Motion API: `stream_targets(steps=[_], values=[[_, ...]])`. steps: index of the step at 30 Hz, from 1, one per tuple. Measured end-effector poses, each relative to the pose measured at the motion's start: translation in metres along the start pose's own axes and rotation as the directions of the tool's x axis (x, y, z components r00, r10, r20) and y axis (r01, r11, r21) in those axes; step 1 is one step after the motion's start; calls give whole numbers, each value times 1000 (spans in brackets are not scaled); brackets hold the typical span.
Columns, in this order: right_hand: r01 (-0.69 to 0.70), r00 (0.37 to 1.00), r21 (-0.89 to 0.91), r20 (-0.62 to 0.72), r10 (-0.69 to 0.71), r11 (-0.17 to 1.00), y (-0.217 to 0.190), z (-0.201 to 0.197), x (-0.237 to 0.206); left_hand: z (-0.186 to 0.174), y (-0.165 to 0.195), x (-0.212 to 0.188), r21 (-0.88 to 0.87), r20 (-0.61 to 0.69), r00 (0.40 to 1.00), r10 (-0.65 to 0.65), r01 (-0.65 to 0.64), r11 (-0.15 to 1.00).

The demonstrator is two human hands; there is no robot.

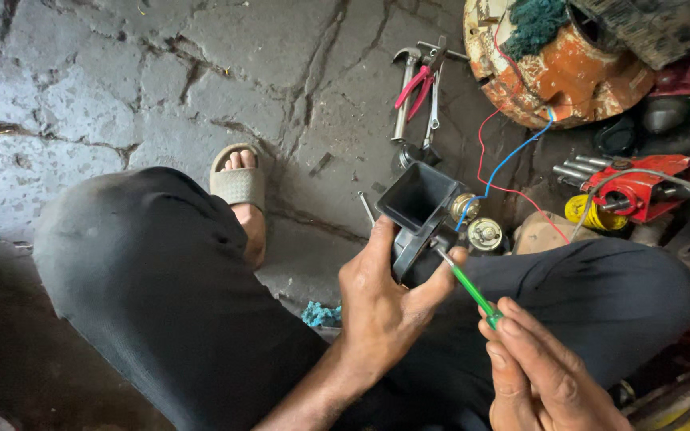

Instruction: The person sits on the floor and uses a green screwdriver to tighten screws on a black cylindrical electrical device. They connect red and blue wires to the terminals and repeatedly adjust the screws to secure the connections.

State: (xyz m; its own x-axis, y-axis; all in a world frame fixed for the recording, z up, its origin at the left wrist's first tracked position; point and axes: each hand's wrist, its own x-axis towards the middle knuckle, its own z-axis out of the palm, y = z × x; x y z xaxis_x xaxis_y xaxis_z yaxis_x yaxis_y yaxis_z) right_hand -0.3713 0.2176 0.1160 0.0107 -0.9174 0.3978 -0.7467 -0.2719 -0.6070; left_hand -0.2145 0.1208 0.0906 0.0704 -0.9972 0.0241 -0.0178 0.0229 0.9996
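Note:
My left hand (381,307) grips a black plastic box-shaped housing (418,203), open side up, above my knees. A small brass-coloured fitting (465,206) sticks out of its right side, with a blue wire (513,156) and a red wire (485,152) running from it to a rusty orange round motor casing (557,68). My right hand (545,379) holds a green-handled screwdriver (473,291), its tip against the lower edge of the housing beside my left thumb.
I squat on a cracked stone floor (121,80) in dark trousers and a beige sandal (237,183). A hammer (405,88), pink-handled pliers (418,80) and a spanner lie ahead. A red tool with a yellow part (640,187) lies at right, a teal rag (321,315) under my leg.

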Motion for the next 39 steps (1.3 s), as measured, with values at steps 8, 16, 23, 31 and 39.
stream_targets(steps=[8,16,23,31,39], values=[[12,1000,-100,-6,-12,995,-13,2,38,5,-2,11,46,-7,1000,16,-16,999],[86,996,-122,-11,-88,989,4,-6,49,20,-9,15,50,5,998,65,-65,997],[-421,904,-37,63,423,906,28,-7,34,37,-22,17,204,-26,971,239,-229,952],[-412,907,281,214,362,867,52,-21,46,49,-26,19,230,15,981,195,-193,954],[-145,974,51,183,133,988,79,-9,54,42,-28,29,297,29,942,335,-328,897]])
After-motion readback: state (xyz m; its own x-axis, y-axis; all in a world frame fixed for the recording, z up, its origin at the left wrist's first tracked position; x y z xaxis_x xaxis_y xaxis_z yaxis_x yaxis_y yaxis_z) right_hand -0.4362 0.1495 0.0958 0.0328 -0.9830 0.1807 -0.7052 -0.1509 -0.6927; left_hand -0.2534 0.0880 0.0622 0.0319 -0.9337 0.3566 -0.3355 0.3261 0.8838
